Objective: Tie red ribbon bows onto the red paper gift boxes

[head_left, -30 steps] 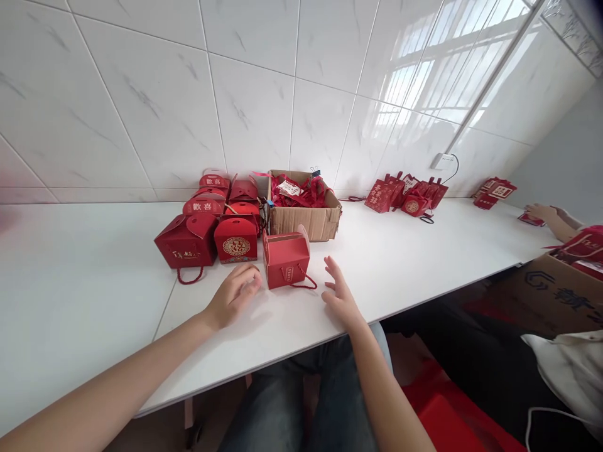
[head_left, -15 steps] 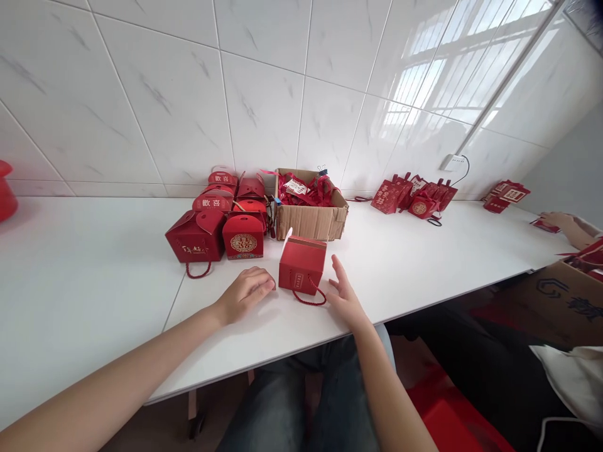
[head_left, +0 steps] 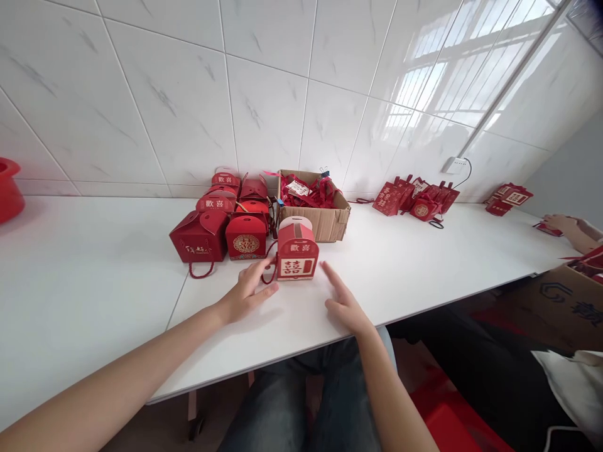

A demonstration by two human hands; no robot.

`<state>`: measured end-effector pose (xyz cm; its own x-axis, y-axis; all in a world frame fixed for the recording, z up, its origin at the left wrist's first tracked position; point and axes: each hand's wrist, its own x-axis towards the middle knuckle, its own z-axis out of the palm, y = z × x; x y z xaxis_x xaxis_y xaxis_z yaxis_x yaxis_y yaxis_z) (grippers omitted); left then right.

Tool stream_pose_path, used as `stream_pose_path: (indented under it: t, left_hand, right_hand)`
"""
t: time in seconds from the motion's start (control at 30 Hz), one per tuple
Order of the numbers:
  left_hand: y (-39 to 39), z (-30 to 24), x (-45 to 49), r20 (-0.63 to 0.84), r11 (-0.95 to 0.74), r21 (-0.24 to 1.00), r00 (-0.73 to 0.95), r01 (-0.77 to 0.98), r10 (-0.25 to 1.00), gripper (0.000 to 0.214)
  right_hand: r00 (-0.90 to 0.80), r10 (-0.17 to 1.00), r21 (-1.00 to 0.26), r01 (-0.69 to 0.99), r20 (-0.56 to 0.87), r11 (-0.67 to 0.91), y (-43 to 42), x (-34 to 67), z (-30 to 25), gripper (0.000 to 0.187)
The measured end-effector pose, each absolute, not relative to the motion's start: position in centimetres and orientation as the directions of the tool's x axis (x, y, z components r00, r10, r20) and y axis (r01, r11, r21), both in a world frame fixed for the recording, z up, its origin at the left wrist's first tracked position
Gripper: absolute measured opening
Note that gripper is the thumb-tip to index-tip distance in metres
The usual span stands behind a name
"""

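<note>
A red gift box [head_left: 296,252] stands upright on the white table, its front with a cream double-happiness label facing me and its rounded top flaps raised. A red cord handle hangs on its left side. My left hand [head_left: 248,290] is at the box's left, fingers apart and close to the cord; whether they touch it I cannot tell. My right hand [head_left: 345,301] is just off the box's right side, index finger stretched towards it, holding nothing.
Several finished-looking red boxes [head_left: 246,237] stand in rows behind left. A cardboard box [head_left: 311,221] with red ribbons and tags sits behind. Red bags [head_left: 414,198] and scissors [head_left: 436,224] lie farther right. Another person's hand [head_left: 560,223] works at the far right. A red tub [head_left: 9,194] stands left.
The gift box has turned so its labelled front faces me, with the cord handle now on the left. My left hand's fingers have spread out, and my right hand remains beside it.
</note>
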<state>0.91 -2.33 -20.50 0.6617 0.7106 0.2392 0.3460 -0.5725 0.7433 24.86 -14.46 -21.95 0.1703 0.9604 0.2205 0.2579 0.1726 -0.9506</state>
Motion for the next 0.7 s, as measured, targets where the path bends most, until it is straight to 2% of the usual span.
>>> stream_pose_path:
  t: [0.07,0.17,0.33,0.5,0.63,0.7]
  left_hand:
    - [-2.3,-20.6,0.8,0.231,-0.563,0.767,0.686,0.307,0.690,0.066]
    - [-2.4,-20.6,0.8,0.273,-0.583,0.748,0.654,0.317,0.706,0.066]
    - [-3.0,-20.1,1.0,0.375,-0.641,0.706,0.610,0.300,0.698,0.062]
    - [-3.0,-19.5,1.1,0.321,-0.633,0.719,0.671,0.287,0.668,0.033]
    - [-2.5,-19.7,1.3,0.298,-0.656,0.693,0.709,0.300,0.640,0.035]
    - [-2.4,-19.9,1.3,0.264,-0.659,0.678,0.729,0.325,0.631,0.036]
  right_hand:
    - [0.115,0.974,-0.969,0.177,0.194,0.172,-14.7,24.8,-21.9,0.047]
    - [0.254,0.953,-0.986,0.073,0.166,0.152,-14.6,24.8,-22.2,0.020]
    - [0.276,0.945,-0.984,0.093,0.174,0.153,-14.3,24.6,-22.5,0.018]
    - [0.506,0.848,-0.986,0.033,0.160,0.166,-14.6,25.2,-22.9,0.009]
    - [0.575,0.806,-0.985,-0.002,0.142,0.175,-14.6,25.6,-23.3,0.005]
    - [0.585,0.802,-0.986,-0.017,0.122,0.163,-14.6,25.6,-23.3,0.015]
